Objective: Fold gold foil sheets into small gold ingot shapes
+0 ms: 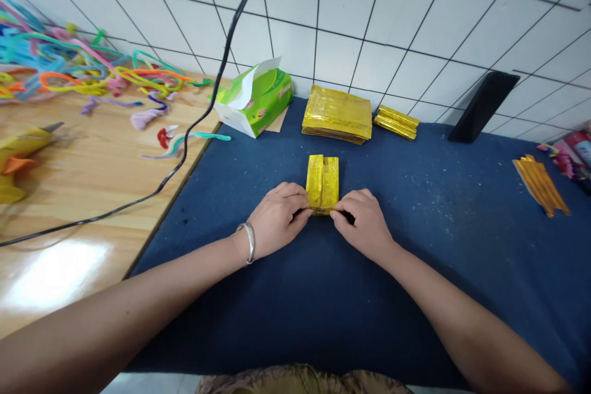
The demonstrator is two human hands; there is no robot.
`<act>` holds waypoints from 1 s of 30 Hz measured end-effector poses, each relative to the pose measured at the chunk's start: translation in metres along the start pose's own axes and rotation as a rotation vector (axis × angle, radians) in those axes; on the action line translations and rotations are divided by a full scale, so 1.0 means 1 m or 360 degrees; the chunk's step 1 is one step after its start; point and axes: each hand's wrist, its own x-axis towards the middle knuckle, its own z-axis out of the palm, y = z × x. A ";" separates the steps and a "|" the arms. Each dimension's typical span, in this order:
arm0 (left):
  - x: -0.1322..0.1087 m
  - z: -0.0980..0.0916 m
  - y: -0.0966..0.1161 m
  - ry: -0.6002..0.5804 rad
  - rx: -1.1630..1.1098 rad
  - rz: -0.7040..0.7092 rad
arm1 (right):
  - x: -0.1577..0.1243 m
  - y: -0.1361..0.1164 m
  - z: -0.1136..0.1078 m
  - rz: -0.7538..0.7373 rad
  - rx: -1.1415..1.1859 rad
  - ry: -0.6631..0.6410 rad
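A small sheet of gold foil paper (pixel 324 180), its sides folded in to a seam down the middle, lies on the dark blue cloth. My left hand (pixel 282 215) pinches its near left corner, and my right hand (pixel 362 220) pinches the near right one. Between them the near edge is bent up into a narrow fold. Both hands have their fingers closed. Beyond the folded sheet, a thick stack of gold foil paper (pixel 337 112) stands against the tiled wall, with a pleated gold piece (pixel 396 122) to its right.
A green tissue pack (pixel 261 98) sits left of the stack. A black cable (pixel 223 68) hangs across the left side. Colourful pipe cleaners (pixel 83 68) and a yellow glue gun (pixel 23 157) lie on the wooden table. At right are a black slab (pixel 484 106) and another pleated gold sheet (pixel 541 184).
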 end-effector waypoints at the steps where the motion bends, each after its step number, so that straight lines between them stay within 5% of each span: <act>1: 0.001 0.000 0.000 0.0002 0.0015 -0.0007 | 0.000 0.000 0.000 0.0010 -0.0016 0.0001; 30: 0.004 0.006 -0.006 0.0040 0.0012 -0.0094 | 0.008 0.000 0.001 0.0078 -0.0087 -0.0055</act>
